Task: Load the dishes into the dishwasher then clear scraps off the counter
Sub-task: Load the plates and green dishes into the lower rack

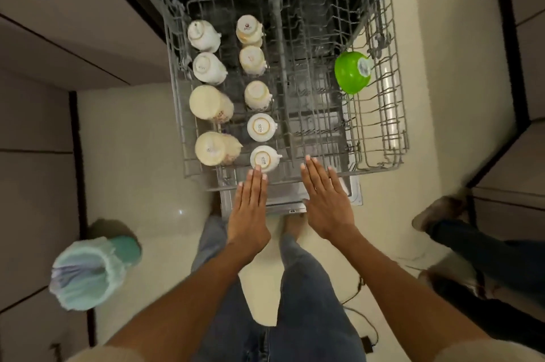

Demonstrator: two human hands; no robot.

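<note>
At the front rail of the upper dishwasher rack (pixel 274 181), your left hand (pixel 250 208) and right hand (pixel 326 199) lie flat, fingers straight, gripping nothing. Upturned cups (pixel 261 127) fill the left half; a green bowl (pixel 352 72) leans at the right. A hard shove would likely rattle the cups together or tip the bowl.
</note>
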